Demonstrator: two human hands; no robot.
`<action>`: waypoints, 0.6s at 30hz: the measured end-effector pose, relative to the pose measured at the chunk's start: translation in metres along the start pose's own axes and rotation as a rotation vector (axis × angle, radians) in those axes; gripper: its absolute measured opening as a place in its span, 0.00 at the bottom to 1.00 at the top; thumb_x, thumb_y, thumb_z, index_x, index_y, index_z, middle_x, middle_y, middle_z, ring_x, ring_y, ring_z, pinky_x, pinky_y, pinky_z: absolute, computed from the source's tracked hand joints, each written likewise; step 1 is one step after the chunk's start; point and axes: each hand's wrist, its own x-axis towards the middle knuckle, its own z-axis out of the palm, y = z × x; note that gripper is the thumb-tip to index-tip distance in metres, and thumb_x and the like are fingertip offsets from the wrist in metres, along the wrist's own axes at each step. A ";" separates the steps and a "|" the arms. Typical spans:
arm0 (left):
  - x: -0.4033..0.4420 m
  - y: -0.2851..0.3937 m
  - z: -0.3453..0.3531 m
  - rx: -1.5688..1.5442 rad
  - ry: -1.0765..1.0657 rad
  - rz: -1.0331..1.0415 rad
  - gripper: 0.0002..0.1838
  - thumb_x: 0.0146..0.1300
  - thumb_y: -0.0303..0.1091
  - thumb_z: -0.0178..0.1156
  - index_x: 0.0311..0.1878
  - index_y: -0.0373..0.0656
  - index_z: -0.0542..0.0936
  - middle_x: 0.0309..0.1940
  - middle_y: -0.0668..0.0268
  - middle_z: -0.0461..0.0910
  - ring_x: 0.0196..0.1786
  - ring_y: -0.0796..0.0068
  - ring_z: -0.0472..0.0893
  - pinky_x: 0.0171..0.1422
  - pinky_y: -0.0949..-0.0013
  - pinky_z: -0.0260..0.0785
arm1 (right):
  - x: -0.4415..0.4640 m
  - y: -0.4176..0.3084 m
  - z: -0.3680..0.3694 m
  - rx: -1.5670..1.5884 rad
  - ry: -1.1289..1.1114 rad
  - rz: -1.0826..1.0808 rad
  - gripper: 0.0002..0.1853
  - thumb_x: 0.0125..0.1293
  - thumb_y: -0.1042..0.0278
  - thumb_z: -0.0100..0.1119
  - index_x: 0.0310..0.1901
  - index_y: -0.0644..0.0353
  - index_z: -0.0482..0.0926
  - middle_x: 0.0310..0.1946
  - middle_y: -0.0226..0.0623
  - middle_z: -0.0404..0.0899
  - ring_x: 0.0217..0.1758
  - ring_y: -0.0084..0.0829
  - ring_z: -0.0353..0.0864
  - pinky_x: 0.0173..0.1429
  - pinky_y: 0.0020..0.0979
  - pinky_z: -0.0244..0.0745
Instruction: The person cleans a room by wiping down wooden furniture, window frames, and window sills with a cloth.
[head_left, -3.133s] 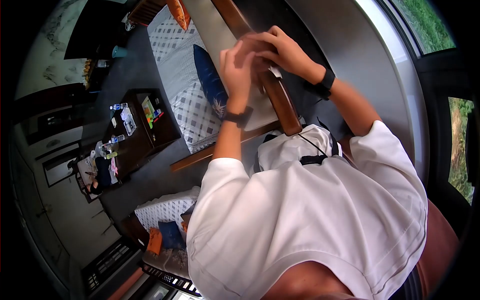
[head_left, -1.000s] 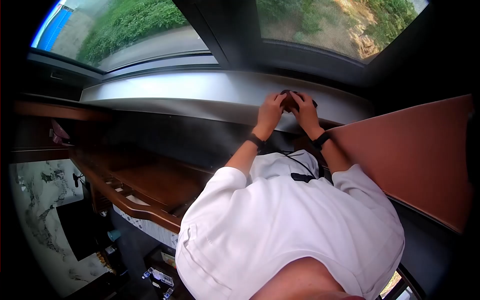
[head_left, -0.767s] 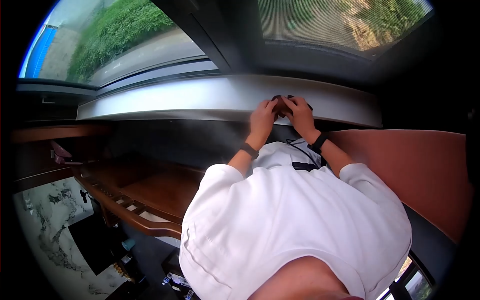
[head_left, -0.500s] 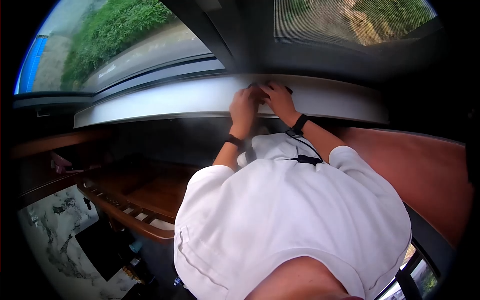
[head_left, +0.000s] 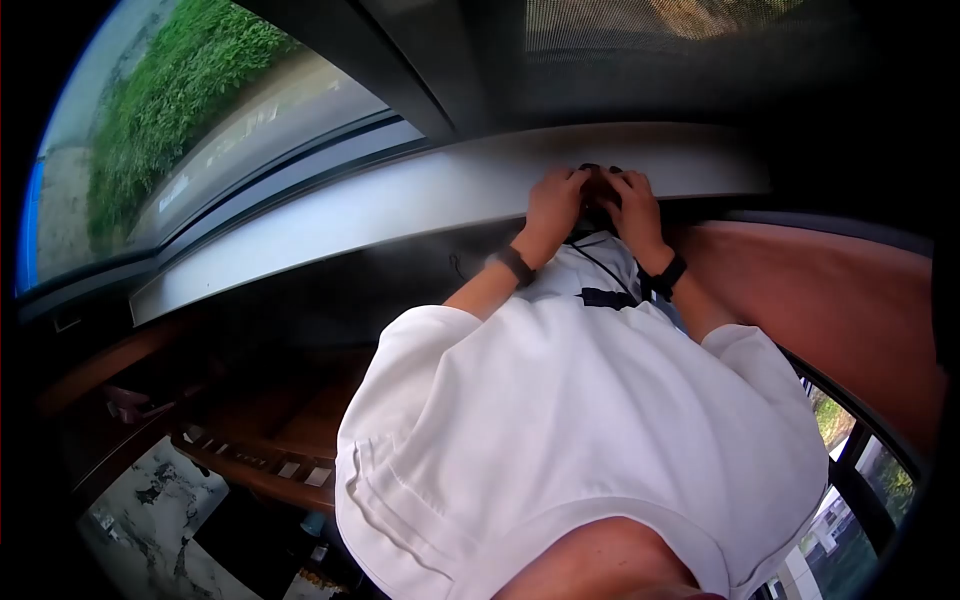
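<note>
My left hand (head_left: 556, 205) and my right hand (head_left: 635, 208) are close together over the pale windowsill (head_left: 400, 202). Between them is a small dark reddish-brown item (head_left: 596, 188), mostly covered by my fingers, so its kind cannot be made out. The fingers of both hands are bent around it, left hand on its left side and right hand on its right. A black band (head_left: 517, 265) circles my left wrist, another (head_left: 669, 276) my right. A thin black cable (head_left: 608, 262) runs below the hands, in front of the white shirt.
A dark-framed window (head_left: 400, 70) stands behind the sill, with a mesh screen (head_left: 640, 30) on its right part. To the right is a reddish-brown surface (head_left: 820, 290). Wooden furniture with a slatted edge (head_left: 260, 470) and a marble-patterned surface (head_left: 150, 510) lie lower left.
Both hands have shifted right along the sill with the dark item between them. The view has turned, so the sill slants more and the window sits further left.
</note>
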 end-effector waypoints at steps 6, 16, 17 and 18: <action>-0.038 -0.040 -0.025 0.034 0.065 -0.058 0.18 0.56 0.34 0.71 0.51 0.54 0.85 0.41 0.64 0.85 0.47 0.54 0.82 0.48 0.55 0.78 | 0.010 -0.025 0.024 0.086 -0.079 -0.193 0.25 0.59 0.74 0.68 0.60 0.52 0.82 0.50 0.40 0.80 0.54 0.46 0.78 0.57 0.43 0.78; 0.026 -0.051 -0.031 -0.022 0.015 -0.250 0.11 0.66 0.38 0.61 0.49 0.52 0.85 0.46 0.59 0.86 0.50 0.51 0.83 0.49 0.52 0.78 | 0.070 -0.009 0.046 0.029 0.088 -0.165 0.18 0.63 0.71 0.65 0.56 0.51 0.83 0.52 0.40 0.81 0.56 0.48 0.78 0.57 0.44 0.79; 0.026 -0.048 -0.030 -0.008 0.047 -0.227 0.11 0.67 0.38 0.60 0.50 0.51 0.85 0.47 0.59 0.86 0.50 0.51 0.83 0.50 0.52 0.78 | 0.068 -0.009 0.043 0.016 0.097 -0.159 0.19 0.63 0.71 0.66 0.56 0.51 0.82 0.52 0.40 0.81 0.56 0.48 0.78 0.57 0.44 0.79; 0.024 -0.046 -0.028 0.006 0.079 -0.203 0.12 0.68 0.38 0.59 0.51 0.50 0.85 0.48 0.59 0.86 0.50 0.51 0.83 0.51 0.53 0.77 | 0.064 -0.011 0.040 0.003 0.106 -0.153 0.19 0.63 0.71 0.66 0.57 0.51 0.82 0.52 0.40 0.81 0.56 0.48 0.78 0.57 0.44 0.79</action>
